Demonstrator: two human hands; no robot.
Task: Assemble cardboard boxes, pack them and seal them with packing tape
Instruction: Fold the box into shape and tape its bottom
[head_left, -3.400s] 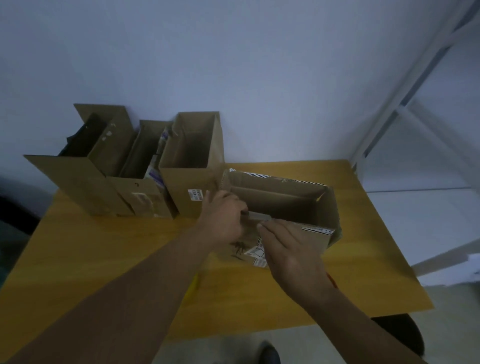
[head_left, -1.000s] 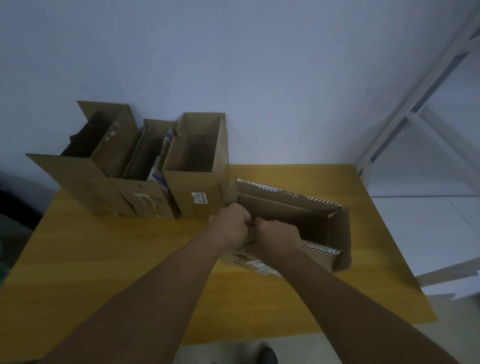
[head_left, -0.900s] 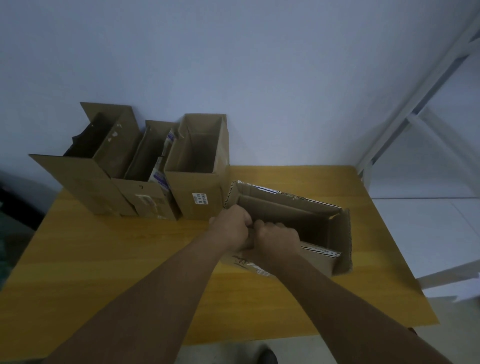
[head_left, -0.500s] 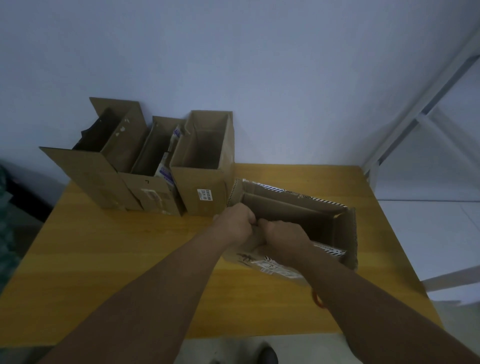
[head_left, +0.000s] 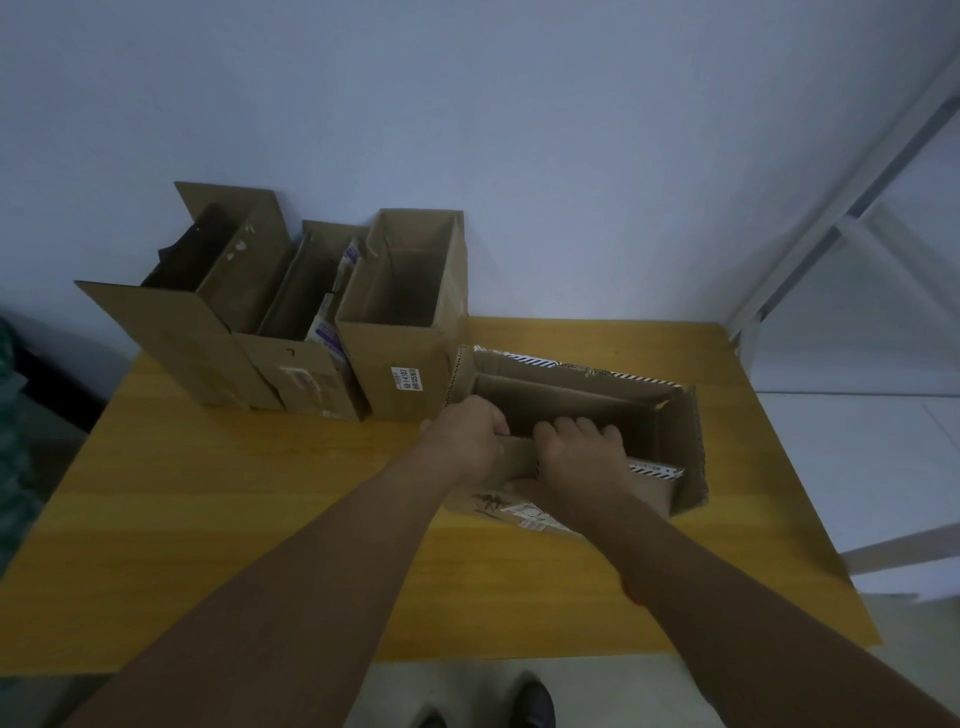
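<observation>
An open brown cardboard box (head_left: 685, 441) with striped tape along its rims lies on the yellow table (head_left: 218, 499), right of centre. My left hand (head_left: 467, 436) grips the near wall of this box at its left end, fingers curled over the edge. My right hand (head_left: 582, 452) grips the same near wall a little to the right, fingers hooked inside and thumb on the outer face. The inside of the box is dark and I see nothing in it. White labels show on its near outer face below my right wrist.
Three open cardboard boxes stand in a row at the back left against the wall: a wide one (head_left: 171, 332), a middle one (head_left: 306, 364) holding paper packets, and a tall one (head_left: 410, 332) with a white label. A white metal frame (head_left: 831, 208) rises at the right.
My hands were pressed together at the box's near left corner. They have moved apart along the near wall, the right hand shifting rightward with its fingers over the edge.
</observation>
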